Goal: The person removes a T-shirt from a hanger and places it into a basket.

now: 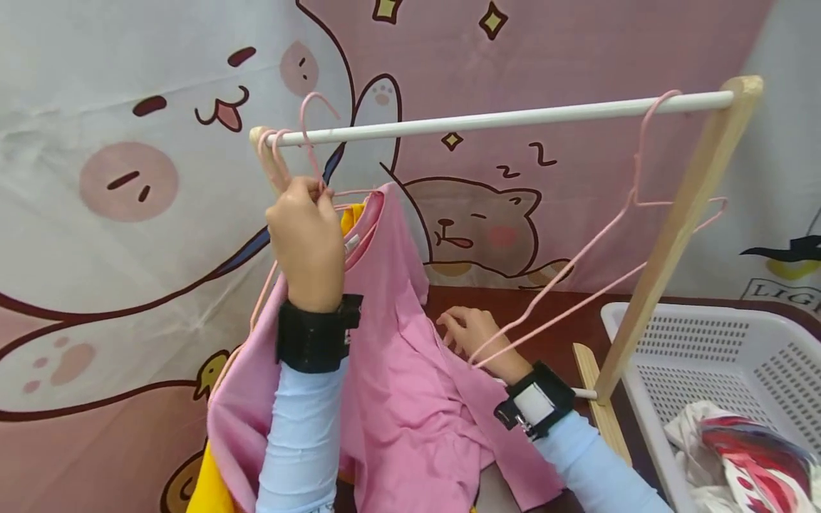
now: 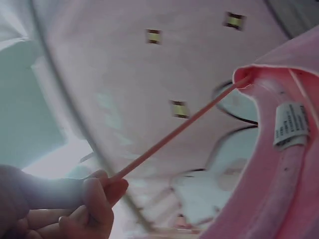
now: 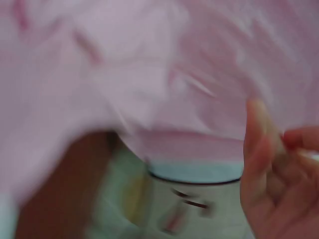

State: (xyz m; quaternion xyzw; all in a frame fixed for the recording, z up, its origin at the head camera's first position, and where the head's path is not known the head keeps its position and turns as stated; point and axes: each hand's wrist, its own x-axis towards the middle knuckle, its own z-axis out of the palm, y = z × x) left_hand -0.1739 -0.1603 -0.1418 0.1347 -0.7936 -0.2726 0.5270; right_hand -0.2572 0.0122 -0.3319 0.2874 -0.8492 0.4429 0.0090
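My left hand (image 1: 308, 242) pinches a pink hanger (image 1: 310, 146) just below its hook, which rises beside the white rail (image 1: 487, 121). A pink shirt (image 1: 404, 385) hangs from this hanger; its collar label (image 2: 291, 127) shows in the left wrist view. Behind the shirt's right side is my right hand (image 1: 481, 338), its fingers (image 3: 256, 134) loosely bent close to the cloth. I see no cloth pinched between them. A bare pink hanger (image 1: 635, 192) hangs at the rail's right end and crosses in front of the right hand.
More hanger hooks (image 1: 261, 146) crowd the rail's left end, with a yellow garment (image 1: 212, 484) beneath. A wooden post (image 1: 683, 235) supports the right end. Beyond it stands a white basket (image 1: 616, 313) with crumpled clothes (image 1: 750, 456). A cartoon-printed cloth (image 1: 577, 57) covers the back.
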